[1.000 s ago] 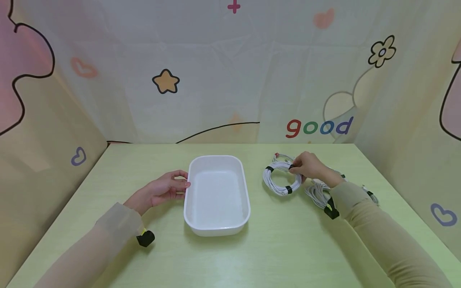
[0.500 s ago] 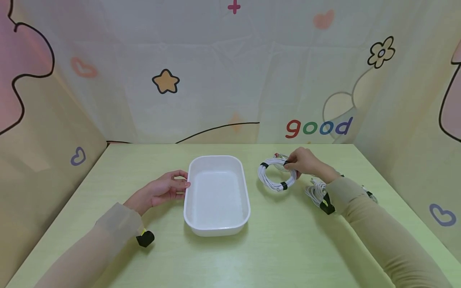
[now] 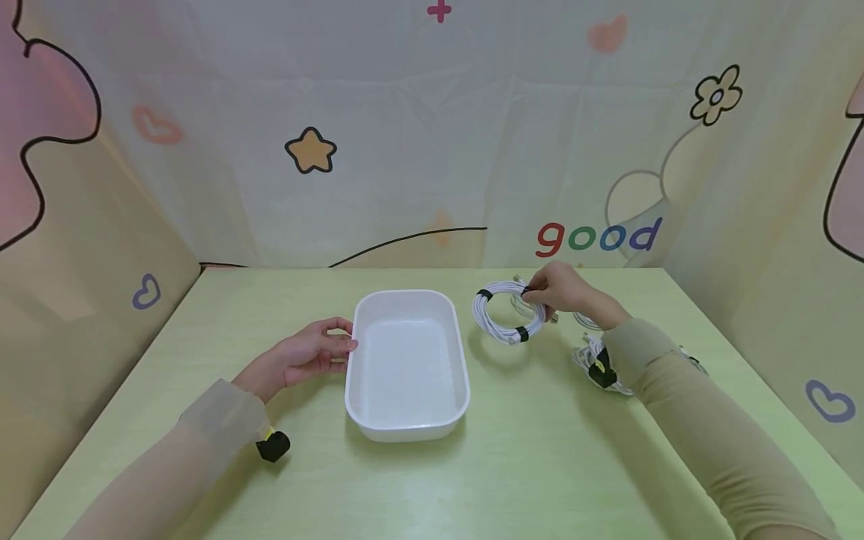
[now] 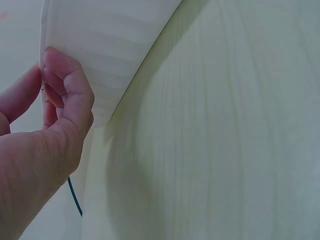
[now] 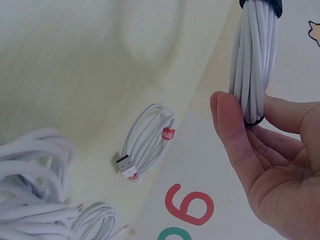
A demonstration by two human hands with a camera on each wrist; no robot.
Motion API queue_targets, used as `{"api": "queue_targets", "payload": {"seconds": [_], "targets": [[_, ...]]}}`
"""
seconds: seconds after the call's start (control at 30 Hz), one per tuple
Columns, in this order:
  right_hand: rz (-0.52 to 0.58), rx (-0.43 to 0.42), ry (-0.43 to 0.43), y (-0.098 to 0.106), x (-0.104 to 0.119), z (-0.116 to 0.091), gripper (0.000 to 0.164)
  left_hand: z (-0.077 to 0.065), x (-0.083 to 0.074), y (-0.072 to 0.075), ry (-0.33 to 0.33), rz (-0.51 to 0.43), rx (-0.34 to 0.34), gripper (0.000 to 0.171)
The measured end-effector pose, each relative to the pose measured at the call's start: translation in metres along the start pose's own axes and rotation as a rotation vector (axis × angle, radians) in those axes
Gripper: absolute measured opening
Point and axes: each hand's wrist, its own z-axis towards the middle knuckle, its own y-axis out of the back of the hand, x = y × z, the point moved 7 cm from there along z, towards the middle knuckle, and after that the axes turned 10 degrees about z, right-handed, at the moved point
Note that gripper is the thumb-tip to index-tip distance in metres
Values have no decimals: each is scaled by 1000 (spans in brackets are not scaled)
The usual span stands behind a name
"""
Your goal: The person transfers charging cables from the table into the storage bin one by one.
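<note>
In the head view my left hand [image 3: 312, 352] is at the left side of a white rectangular plastic tub [image 3: 408, 433]. Its thumb and fingers pinch the tub's rim, with the curled fingers against the outer wall [image 4: 100, 47] in the left wrist view. My right hand [image 3: 565, 289] pinches a coil of white cable [image 3: 480, 311] at a black tie. The coil is tilted and lifted above the table, its shadow below it. Up close, the bundled strands [image 5: 254, 60] run up from between thumb and fingers. The tub's inside holds nothing.
Beneath the right hand lies a small USB cable [image 5: 131, 167] with a red tie. A thicker white cable bundle [image 5: 37, 165] and another small cable coil [image 5: 97, 220] lie nearby, partly behind the forearm in the head view. A printed curtain [image 3: 405, 150] stands behind the table [image 3: 405, 499].
My right hand has moved left and farther back with the cable coil, uncovering more of the small USB cable behind it. The left hand and tub have stayed put.
</note>
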Motion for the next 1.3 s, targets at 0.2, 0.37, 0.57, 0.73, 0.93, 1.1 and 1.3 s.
{"api": "queue_targets", "payload": {"seconds": [0.2, 0.37, 0.57, 0.73, 0.93, 1.1, 1.3], "targets": [[14, 7, -5, -2, 10, 5, 25, -1, -1, 0, -3, 13, -5, 27], [31, 15, -13, -8, 18, 11, 23, 1, 1, 2, 0, 23, -11, 28], [43, 24, -15, -15, 30, 18, 21, 2, 2, 2, -4, 11, -5, 27], [25, 35, 8, -19, 42, 22, 19, 2, 2, 3, -7, 16, -2, 27], [17, 46, 17, -25, 51, 27, 19, 2, 2, 2, -2, 26, -10, 31], [34, 57, 39, -30, 58, 30, 18, 1, 1, 3, -5, 27, -11, 32], [67, 70, 39, -36, 66, 33, 18, 1, -1, 0, -9, -7, 0, 27]]}}
